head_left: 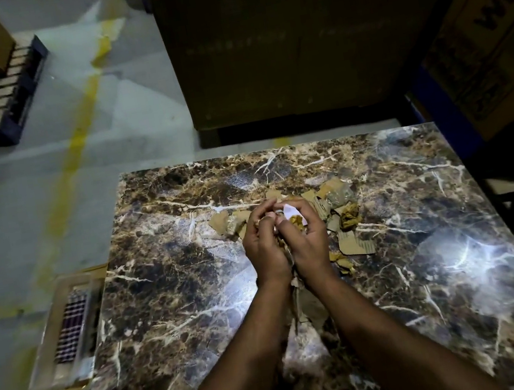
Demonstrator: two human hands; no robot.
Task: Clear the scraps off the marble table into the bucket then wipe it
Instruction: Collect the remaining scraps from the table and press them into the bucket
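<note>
Scraps (291, 223) — between 2 cupped hands

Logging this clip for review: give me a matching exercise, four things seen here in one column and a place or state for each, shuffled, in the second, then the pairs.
Things:
1. Crumpled yellow-brown paper wad
2. Clear plastic tray with a checked cloth
3. White paper scrap
4. Large dark cardboard box

Places or states:
A. On the floor beyond the brown veined marble table
B. Lying on the marble, to the right of the hands
C. Held between the left hand and right hand
D. Beside the table's left edge, lower down

Pairs: 1-B, 2-D, 3-C, 4-A
</note>
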